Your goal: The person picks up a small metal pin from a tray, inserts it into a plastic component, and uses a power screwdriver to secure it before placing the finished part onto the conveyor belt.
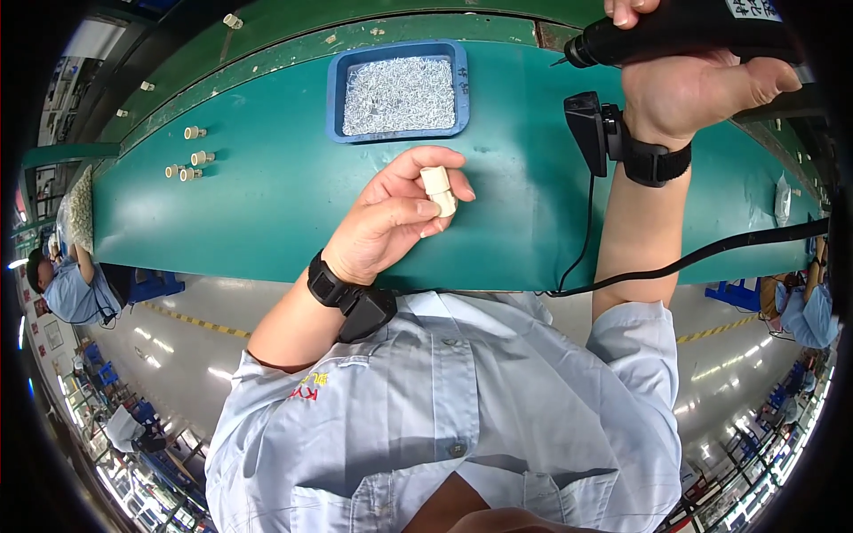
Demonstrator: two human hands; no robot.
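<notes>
Between the thumb and fingers of my left hand (386,213) is a small cream plastic fitting (439,190), held over the green bench just in front of a blue tray (336,99). Many small silvery screws (400,93) fill that tray. Up at the right, my right hand (680,93) is wrapped round a black electric screwdriver (680,34), whose thin bit points left, well apart from the fitting. A strap with a black device circles each wrist.
Several cream fittings (197,158) stand on the bench (258,213) at the left, with a bag of pale parts (80,209) at its far left end. A black cable (711,258) crosses the right side. A clear plastic packet (782,200) lies at the right. Other people sit beyond both ends.
</notes>
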